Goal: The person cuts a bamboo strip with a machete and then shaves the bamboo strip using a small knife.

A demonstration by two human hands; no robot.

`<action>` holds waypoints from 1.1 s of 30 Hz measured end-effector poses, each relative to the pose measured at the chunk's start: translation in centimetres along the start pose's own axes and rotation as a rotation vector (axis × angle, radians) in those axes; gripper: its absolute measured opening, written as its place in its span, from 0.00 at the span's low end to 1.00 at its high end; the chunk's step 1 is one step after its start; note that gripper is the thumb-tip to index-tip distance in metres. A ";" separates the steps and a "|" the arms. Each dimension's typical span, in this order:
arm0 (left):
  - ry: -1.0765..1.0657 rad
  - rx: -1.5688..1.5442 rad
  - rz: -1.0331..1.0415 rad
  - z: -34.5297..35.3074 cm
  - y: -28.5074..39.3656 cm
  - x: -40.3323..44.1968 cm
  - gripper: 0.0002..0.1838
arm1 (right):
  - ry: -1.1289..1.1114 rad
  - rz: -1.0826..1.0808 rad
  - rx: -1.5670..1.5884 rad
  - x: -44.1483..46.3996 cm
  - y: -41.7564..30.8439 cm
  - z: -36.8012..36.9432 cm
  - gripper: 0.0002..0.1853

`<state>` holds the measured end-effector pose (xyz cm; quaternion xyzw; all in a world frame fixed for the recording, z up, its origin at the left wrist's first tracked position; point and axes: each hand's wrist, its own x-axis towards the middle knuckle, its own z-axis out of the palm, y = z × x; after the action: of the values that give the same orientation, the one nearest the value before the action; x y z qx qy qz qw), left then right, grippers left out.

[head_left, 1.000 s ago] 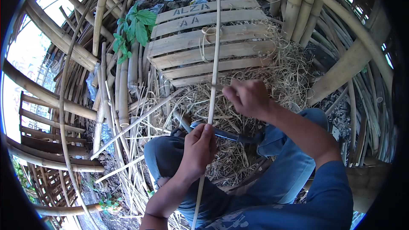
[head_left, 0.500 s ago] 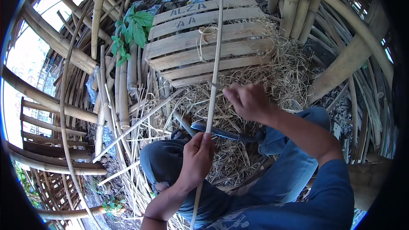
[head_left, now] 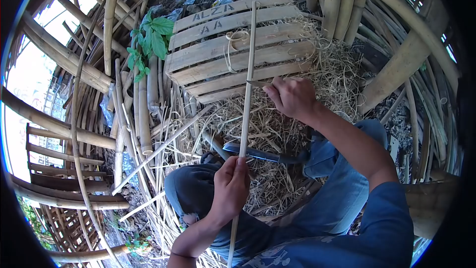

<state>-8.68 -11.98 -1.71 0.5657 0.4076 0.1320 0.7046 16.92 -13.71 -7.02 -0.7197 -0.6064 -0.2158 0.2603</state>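
A long, pale bamboo strip (head_left: pixel 247 111) runs from beside my body up over a slatted wooden crate (head_left: pixel 238 44). Around its lower part my left hand (head_left: pixel 231 183) is closed, thumb on top. My right hand (head_left: pixel 293 97) grips a small knife (head_left: pixel 257 83); its blade lies against the strip, and its handle is hidden in my fist. Below, a dark curved tool with a blade (head_left: pixel 253 152) rests between my knees. Thin curled shavings (head_left: pixel 277 178) cover the ground beneath the strip, and one looped shaving (head_left: pixel 230 52) lies on the crate.
Bamboo poles (head_left: pixel 342 7) stand at the back right, and a bamboo rail frame (head_left: pixel 64 124) is on the left. Cut strips (head_left: pixel 153 218) are piled by my left knee. A leafy green plant (head_left: pixel 151 37) grows beside the crate.
My right hand has moved up along the strip with the knife, farther from my left hand. My left hand still grips the strip at about the same place.
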 end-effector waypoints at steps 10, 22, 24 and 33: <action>-0.063 -0.001 -0.081 0.3 0.1 -2.1 0.15 | -0.003 0.222 -0.097 1.2 5.1 0.4 0.29; -0.218 0.063 -0.115 -2.0 -1.6 -6.0 0.14 | 0.033 0.488 -0.197 1.7 10.4 -2.3 0.31; -0.239 0.092 -0.115 -2.2 -1.8 -6.3 0.14 | -0.068 0.658 -0.209 2.0 10.7 -3.6 0.31; -0.150 0.155 0.057 -1.9 -3.6 -5.8 0.08 | 0.292 0.794 -0.029 1.9 10.7 -6.1 0.31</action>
<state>-14.75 -15.60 -2.60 0.6382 0.3466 0.0773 0.6831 27.85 -17.56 -2.32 -0.8630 -0.2358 -0.2069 0.3960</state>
